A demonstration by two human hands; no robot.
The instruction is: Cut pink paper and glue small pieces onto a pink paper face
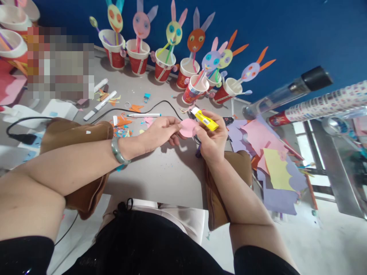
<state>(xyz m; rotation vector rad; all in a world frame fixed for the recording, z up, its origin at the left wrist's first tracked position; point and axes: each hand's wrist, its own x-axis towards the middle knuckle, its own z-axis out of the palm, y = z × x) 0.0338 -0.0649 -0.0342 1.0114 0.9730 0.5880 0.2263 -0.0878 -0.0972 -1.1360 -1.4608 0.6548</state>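
My left hand [160, 131] pinches the left edge of a pink paper oval [188, 128] above the table. In my right hand [213, 137] is a yellow glue tube [208, 121] with a white cap, tilted toward the upper left. The right thumb is at the oval's right edge; whether it grips the paper there I cannot tell. Behind the left hand lies a white marker [145, 115] with a blue tip. Orange and blue paper scraps [123, 124] lie beside the left wrist.
Red paper cups [139, 61] with paper rabbit heads on straws line the blue wall. Pink, yellow and purple paper sheets [276, 168] lie at right, below a clear tube [281, 95] and stacked cups [323, 103]. Brown cushions [77, 137] lie under my forearms. A black cable [134, 110] crosses the table.
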